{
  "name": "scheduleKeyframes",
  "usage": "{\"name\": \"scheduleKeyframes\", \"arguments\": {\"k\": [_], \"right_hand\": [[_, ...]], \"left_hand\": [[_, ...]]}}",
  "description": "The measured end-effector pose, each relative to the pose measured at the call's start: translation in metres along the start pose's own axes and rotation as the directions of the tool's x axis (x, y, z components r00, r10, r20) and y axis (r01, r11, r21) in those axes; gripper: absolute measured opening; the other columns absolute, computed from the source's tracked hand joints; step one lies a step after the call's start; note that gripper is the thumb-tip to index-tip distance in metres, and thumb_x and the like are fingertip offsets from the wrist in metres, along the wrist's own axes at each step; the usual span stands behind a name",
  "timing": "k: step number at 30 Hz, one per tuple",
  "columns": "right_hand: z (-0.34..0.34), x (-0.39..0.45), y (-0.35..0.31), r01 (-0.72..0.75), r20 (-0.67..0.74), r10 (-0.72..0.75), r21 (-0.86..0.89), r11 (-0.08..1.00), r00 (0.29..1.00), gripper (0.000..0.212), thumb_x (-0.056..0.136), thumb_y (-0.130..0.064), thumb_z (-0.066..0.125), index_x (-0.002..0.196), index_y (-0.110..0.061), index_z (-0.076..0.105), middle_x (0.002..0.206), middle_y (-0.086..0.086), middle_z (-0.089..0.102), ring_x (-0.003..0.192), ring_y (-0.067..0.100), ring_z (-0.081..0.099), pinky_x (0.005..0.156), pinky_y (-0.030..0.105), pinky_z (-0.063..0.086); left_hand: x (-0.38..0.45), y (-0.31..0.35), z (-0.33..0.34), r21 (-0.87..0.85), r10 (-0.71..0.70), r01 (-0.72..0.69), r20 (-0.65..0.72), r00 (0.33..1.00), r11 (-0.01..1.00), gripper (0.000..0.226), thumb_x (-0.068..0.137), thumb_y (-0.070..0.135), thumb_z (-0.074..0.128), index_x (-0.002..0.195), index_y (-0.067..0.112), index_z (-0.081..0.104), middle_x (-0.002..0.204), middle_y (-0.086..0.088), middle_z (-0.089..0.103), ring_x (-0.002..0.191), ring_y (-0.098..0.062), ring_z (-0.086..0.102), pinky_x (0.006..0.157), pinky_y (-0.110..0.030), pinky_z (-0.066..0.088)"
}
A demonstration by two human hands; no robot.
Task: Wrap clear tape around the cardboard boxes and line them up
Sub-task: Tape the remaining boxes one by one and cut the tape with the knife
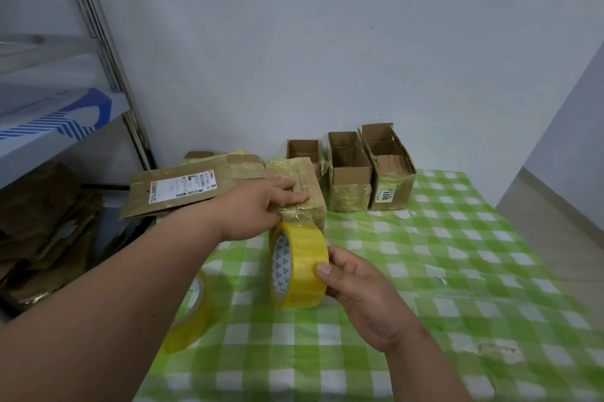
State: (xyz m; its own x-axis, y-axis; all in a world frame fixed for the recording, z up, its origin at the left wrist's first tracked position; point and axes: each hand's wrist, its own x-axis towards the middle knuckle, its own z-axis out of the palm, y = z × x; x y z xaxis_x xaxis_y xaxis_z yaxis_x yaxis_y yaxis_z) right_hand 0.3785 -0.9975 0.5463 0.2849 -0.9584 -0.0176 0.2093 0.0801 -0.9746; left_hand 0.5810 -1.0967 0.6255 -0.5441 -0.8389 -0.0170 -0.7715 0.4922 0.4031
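A closed cardboard box (304, 182) with glossy tape on it lies on the green checked tablecloth (457, 270). My left hand (261, 208) presses down on its near top edge, fingers laid flat across the tape. Right in front of the box, my right hand (356, 284) grips a yellow-tinted roll of clear tape (299, 266), thumb on its outer face; the roll stands on edge against the box's front. Three open-topped boxes stand in a row at the back: a small one (304, 149), a middle one (348, 179) and one labelled 7108 (390, 172).
A second tape roll (192, 316) lies partly under my left forearm. Flattened cardboard with a shipping label (183, 189) lies left of the box. A metal shelf (65, 100) and piled cardboard (42, 231) stand at the left. The wall is close behind.
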Motion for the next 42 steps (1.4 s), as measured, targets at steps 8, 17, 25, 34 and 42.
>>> {"name": "scheduleKeyframes", "arguments": {"k": [8, 17, 25, 34, 42], "right_hand": [[0.009, -0.010, 0.000, 0.010, 0.022, -0.007, -0.164, 0.986, 1.000, 0.032, 0.082, -0.020, 0.064, 0.111, -0.007, 0.066, 0.101, 0.009, 0.074, 0.093, 0.015, 0.067, 0.082, 0.026, 0.051], [0.006, -0.023, 0.005, -0.075, 0.070, 0.097, -0.265, 0.961, 0.993, 0.028, 0.082, -0.039, 0.065, 0.088, -0.012, 0.068, 0.079, -0.001, 0.064, 0.076, 0.014, 0.060, 0.074, 0.029, 0.047], [-0.008, -0.024, 0.003, -0.098, 0.055, 0.116, -0.258, 0.961, 0.992, 0.040, 0.083, -0.045, 0.069, 0.067, -0.013, 0.050, 0.070, 0.002, 0.048, 0.069, 0.017, 0.046, 0.072, 0.033, 0.039], [-0.013, -0.015, -0.004, -0.156, 0.085, 0.183, -0.260, 0.953, 0.979, 0.036, 0.082, -0.040, 0.074, 0.066, -0.015, 0.053, 0.064, -0.008, 0.054, 0.063, 0.006, 0.052, 0.067, 0.016, 0.042], [-0.008, 0.021, -0.032, -0.089, -0.421, -0.146, -0.489, 0.868, 0.895, 0.022, 0.088, -0.036, 0.069, 0.102, -0.022, 0.062, 0.097, -0.008, 0.060, 0.088, 0.010, 0.057, 0.075, 0.023, 0.045]], "left_hand": [[0.000, -0.005, 0.000, -0.033, -0.015, 0.015, 0.022, 1.000, 0.999, 0.062, 0.096, 0.006, 0.055, 0.141, 0.047, 0.043, 0.160, 0.016, 0.024, 0.150, -0.005, 0.010, 0.121, -0.026, 0.006], [0.006, -0.006, 0.000, -0.031, -0.021, 0.021, 0.003, 1.000, 0.999, 0.060, 0.100, 0.006, 0.051, 0.141, 0.049, 0.042, 0.160, 0.016, 0.023, 0.150, -0.003, 0.005, 0.121, -0.027, 0.005], [0.007, 0.012, 0.002, -0.124, -0.040, 0.038, -0.018, 0.999, 0.992, 0.048, 0.098, 0.024, 0.057, 0.142, 0.040, 0.047, 0.161, 0.012, 0.024, 0.151, -0.006, 0.006, 0.121, -0.028, 0.005], [0.010, 0.015, 0.027, -0.137, -0.098, 0.061, -0.284, 0.954, 0.989, 0.039, 0.092, 0.025, 0.069, 0.128, 0.040, 0.062, 0.151, 0.012, 0.044, 0.146, -0.003, 0.023, 0.119, -0.029, 0.021], [0.009, 0.011, 0.028, -0.095, -0.055, 0.030, -0.273, 0.960, 0.995, 0.052, 0.085, 0.025, 0.075, 0.130, 0.044, 0.058, 0.152, 0.014, 0.042, 0.146, -0.002, 0.023, 0.119, -0.030, 0.021]]}}
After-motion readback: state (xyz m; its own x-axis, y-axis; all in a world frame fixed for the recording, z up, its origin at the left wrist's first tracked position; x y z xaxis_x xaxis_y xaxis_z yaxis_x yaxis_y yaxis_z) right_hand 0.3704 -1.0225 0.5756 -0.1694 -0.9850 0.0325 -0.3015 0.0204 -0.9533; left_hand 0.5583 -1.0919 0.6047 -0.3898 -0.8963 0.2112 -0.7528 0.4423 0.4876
